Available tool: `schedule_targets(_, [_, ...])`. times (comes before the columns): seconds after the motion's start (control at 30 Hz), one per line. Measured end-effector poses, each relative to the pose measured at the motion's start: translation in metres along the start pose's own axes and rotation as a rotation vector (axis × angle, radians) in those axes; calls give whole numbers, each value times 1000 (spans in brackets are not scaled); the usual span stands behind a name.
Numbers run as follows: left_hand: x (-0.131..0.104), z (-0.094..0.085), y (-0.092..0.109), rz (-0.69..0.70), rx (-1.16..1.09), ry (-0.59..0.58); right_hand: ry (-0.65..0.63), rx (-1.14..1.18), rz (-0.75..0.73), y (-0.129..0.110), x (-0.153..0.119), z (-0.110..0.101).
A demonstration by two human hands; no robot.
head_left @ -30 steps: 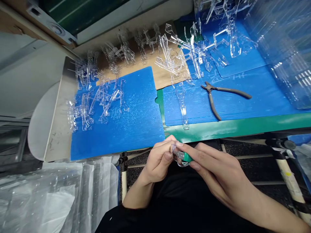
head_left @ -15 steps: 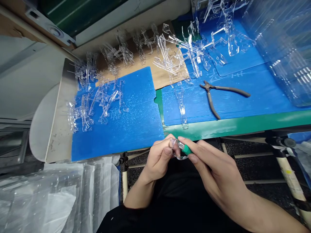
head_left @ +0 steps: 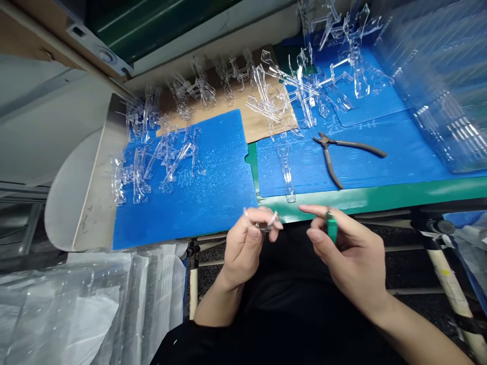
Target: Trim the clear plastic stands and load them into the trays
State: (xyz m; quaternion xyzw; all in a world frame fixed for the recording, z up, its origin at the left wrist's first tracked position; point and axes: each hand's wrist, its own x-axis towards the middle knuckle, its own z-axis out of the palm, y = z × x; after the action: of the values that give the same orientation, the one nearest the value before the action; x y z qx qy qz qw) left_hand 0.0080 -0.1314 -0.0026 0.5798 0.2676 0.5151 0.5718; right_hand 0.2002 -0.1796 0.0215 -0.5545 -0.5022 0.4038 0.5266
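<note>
My left hand pinches a small clear plastic part between thumb and fingers, just in front of the table edge. To its right, my right hand has a small green-handled tool held in its curled fingers, with the forefinger stretched toward the left hand. The tool's exact kind is partly hidden by the fingers. It is apart from the plastic part. Beyond my hands, a long clear plastic piece lies on the blue sheet. Side cutters rest there with handles spread.
Clear molded plastic pieces with runners lie on the left blue sheet. More clear pieces cover the brown cardboard and back right. Stacked clear trays stand at right. Plastic-wrapped material sits low at left.
My right hand has moved right, taking the green tool away from the plastic part. The left hand still holds the part, turned somewhat. The camera view has shifted slightly.
</note>
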Motion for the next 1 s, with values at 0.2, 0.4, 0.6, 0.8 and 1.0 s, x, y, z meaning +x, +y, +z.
schedule_targets(0.2, [14,9,13,-1,-251,275,15,36,28,17,-2,11])
schedule_targets(0.4, [15,7,18,-7,-268,513,-77,191,247,33,-9,20])
schedule_targets(0.6, [2,-4,15,-17,-122,477,-125,431,446,47,-15,26])
schedule_targets(0.8, [-21,-21,46,-6,199,625,-238,563,525,41,-11,49])
schedule_targets(1.0, [-26,-32,82,-34,274,691,-639,685,703,19,-3,64])
